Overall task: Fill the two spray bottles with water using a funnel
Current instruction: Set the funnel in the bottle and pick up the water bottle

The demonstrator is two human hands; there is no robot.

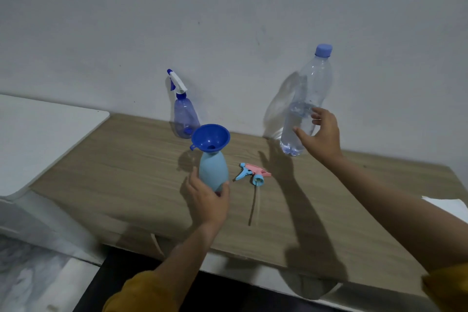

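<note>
A light blue spray bottle (213, 170) stands in the middle of the wooden table (126, 172) with a dark blue funnel (210, 137) seated in its neck. My left hand (209, 199) grips the bottle's lower part. Its pink and blue spray head (254, 173) lies on the table just to the right, dip tube trailing toward me. A clear purple spray bottle (185, 116) with its white trigger head on stands by the wall. A capped clear water bottle (306, 106), about half full, stands at the right. My right hand (321, 134) is spread open beside it, fingers near its lower half.
A white surface (45, 129) adjoins the table on the left. A white sheet corner (448, 206) shows at the table's right edge. The wall runs right behind the bottles.
</note>
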